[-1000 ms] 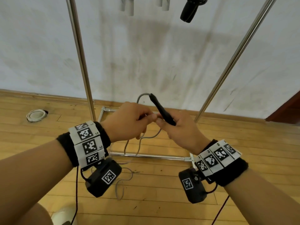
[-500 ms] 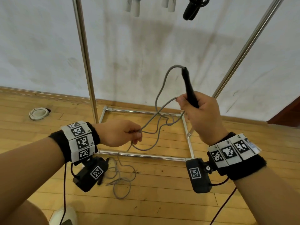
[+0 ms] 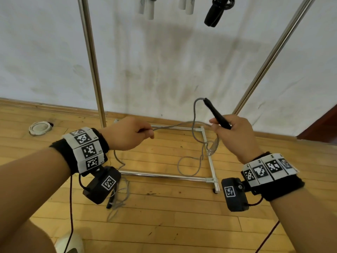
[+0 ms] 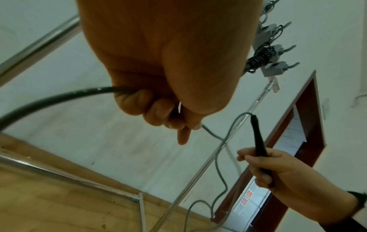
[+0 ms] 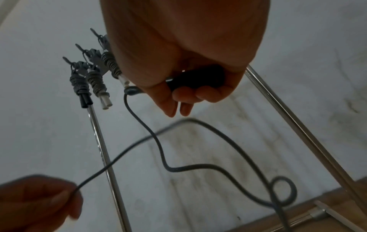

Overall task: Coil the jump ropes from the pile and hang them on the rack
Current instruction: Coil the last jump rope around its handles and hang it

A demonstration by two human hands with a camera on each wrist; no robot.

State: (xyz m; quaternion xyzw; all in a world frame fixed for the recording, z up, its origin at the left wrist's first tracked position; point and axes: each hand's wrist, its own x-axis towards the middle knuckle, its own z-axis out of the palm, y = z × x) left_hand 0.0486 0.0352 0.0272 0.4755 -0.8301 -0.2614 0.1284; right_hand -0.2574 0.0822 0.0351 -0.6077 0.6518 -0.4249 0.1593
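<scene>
My right hand (image 3: 218, 125) grips the black handle (image 3: 216, 114) of a grey jump rope (image 3: 173, 126), the handle pointing up and left. From the handle's tip the rope curls down, then runs nearly level across to my left hand (image 3: 145, 133), which pinches it. A slack loop (image 3: 189, 165) hangs below my right hand. The rest of the rope lies on the floor under my left wrist, with its other black handle (image 3: 110, 201). In the right wrist view the fingers (image 5: 184, 94) wrap the handle (image 5: 198, 78). In the left wrist view the fingers (image 4: 158, 113) are curled round the rope (image 4: 59, 95).
The metal rack's two poles (image 3: 91, 61) (image 3: 269, 57) and its floor frame (image 3: 164, 176) stand ahead against the wall. Coiled ropes hang at the top: white handles (image 3: 145, 8) and black handles (image 3: 212, 14). A white round object (image 3: 39, 127) lies on the floor at the left.
My right hand has come down with the handle. My left hand has risen and moved left, so the rope is now stretched between the two hands.
</scene>
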